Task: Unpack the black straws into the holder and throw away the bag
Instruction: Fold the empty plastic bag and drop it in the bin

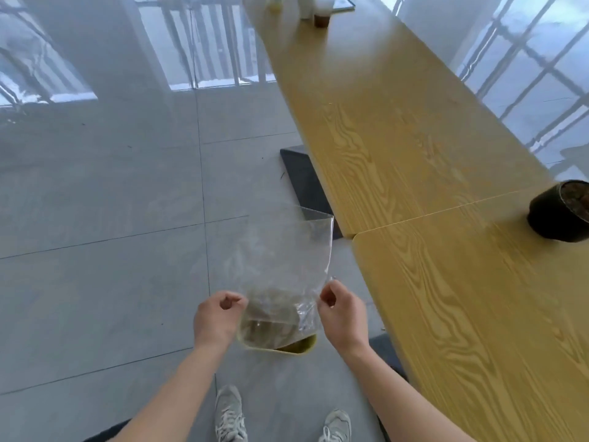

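An empty clear plastic bag (283, 256) hangs stretched out in front of me above the floor. My left hand (216, 317) pinches its near left edge and my right hand (342, 312) pinches its near right edge. Directly under the bag stands a yellow bin (299, 347) on the floor, mostly seen through the plastic. The black round holder (554, 215) stands on the wooden table at the far right, its top filled with dark straw ends.
A long yellow wooden table (414, 161) runs along my right side. A dark table base (302, 177) sits on the grey tiled floor beneath it. Cups (320, 14) stand at the table's far end. My shoes (229, 416) are at the bottom.
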